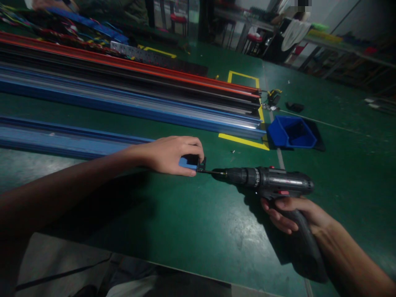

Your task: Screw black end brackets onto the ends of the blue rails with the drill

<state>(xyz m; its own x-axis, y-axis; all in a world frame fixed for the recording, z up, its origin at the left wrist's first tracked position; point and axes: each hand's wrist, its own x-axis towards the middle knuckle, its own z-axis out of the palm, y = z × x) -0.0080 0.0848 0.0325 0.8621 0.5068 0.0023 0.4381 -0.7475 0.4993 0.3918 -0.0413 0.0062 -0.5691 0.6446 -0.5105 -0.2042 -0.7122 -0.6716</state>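
Now | power drill (pixel 286 181): black, red-accented, slim bit (pixel 213 172) | rail (pixel 77 141): blue

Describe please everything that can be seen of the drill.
The drill is black and dark grey, apparently plastic, with red parts, a marked collar and a thin bit. The right hand grips its handle over the green table; the body looks nearly level, bit toward the left hand, tip at a black piece.

A blue bin (pixel 276 131) sits near a black-and-yellow tape measure (pixel 274 97), with red-topped stools (pixel 178 18) farther back.
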